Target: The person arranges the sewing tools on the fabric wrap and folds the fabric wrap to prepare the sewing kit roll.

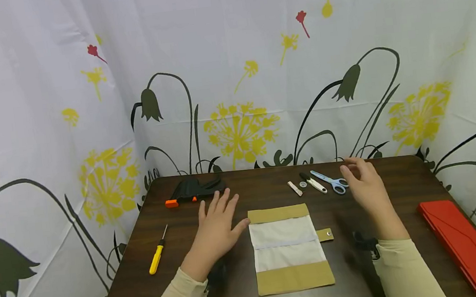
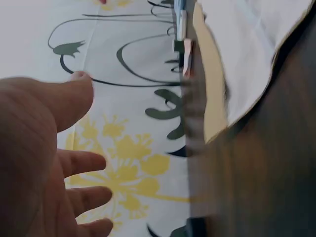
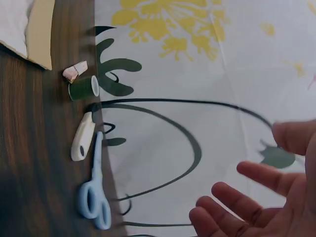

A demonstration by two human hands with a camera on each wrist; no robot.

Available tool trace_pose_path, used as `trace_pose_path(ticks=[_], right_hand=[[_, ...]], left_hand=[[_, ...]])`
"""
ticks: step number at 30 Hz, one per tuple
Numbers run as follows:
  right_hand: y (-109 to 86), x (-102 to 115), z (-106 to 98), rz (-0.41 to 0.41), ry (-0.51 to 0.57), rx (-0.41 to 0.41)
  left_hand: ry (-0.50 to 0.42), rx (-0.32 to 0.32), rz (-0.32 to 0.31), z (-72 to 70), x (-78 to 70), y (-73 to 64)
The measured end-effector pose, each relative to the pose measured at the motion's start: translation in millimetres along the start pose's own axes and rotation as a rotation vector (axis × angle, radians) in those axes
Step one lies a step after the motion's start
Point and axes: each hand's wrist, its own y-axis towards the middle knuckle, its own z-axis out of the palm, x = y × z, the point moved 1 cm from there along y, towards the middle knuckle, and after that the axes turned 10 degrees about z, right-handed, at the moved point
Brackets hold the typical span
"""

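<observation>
An unfolded cloth pouch (image 1: 289, 256), tan at both ends and white between, lies flat with a snap tab (image 1: 325, 234) at its right side. My left hand (image 1: 216, 232) hovers just left of its upper part, fingers spread, holding nothing. Over the table's right side, my right hand (image 1: 368, 187) is raised beside light-blue scissors (image 1: 332, 181), loosely bent fingers around no object. Left of the scissors are a white-handled tool with a dark end (image 3: 84, 136), a dark green thread spool (image 3: 81, 89) and a small pale folded piece (image 3: 75, 71).
A yellow screwdriver (image 1: 157, 258) lies at the left. Behind my left hand is a black tool with orange parts (image 1: 196, 188). A long red case (image 1: 474, 246) lies along the right edge. A flower-printed curtain (image 1: 229, 71) hangs behind the dark wooden table (image 1: 268, 184).
</observation>
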Motion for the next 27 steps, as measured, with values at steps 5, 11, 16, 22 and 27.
trace_pose_path(ticks=[5, 11, 16, 22, 27], right_hand=[[9.1, -24.9, 8.0, 0.215, 0.214, 0.016], [15.8, -56.2, 15.3, 0.380, 0.377, 0.062], [18.0, -67.7, 18.6, 0.388, 0.366, 0.050], [27.2, -87.4, 29.7, 0.361, 0.440, 0.122], [27.7, -91.6, 32.2, 0.331, 0.478, 0.170]], left_hand=[[-0.139, 0.075, 0.031, 24.1, -4.0, -8.5], [-0.269, 0.201, 0.115, 51.4, 3.5, -10.6], [-0.302, 0.278, 0.113, 66.0, 18.3, -9.8], [-0.336, 0.292, 0.132, 72.5, 25.7, 2.2], [-0.372, 0.284, 0.133, 75.5, 25.8, 10.7]])
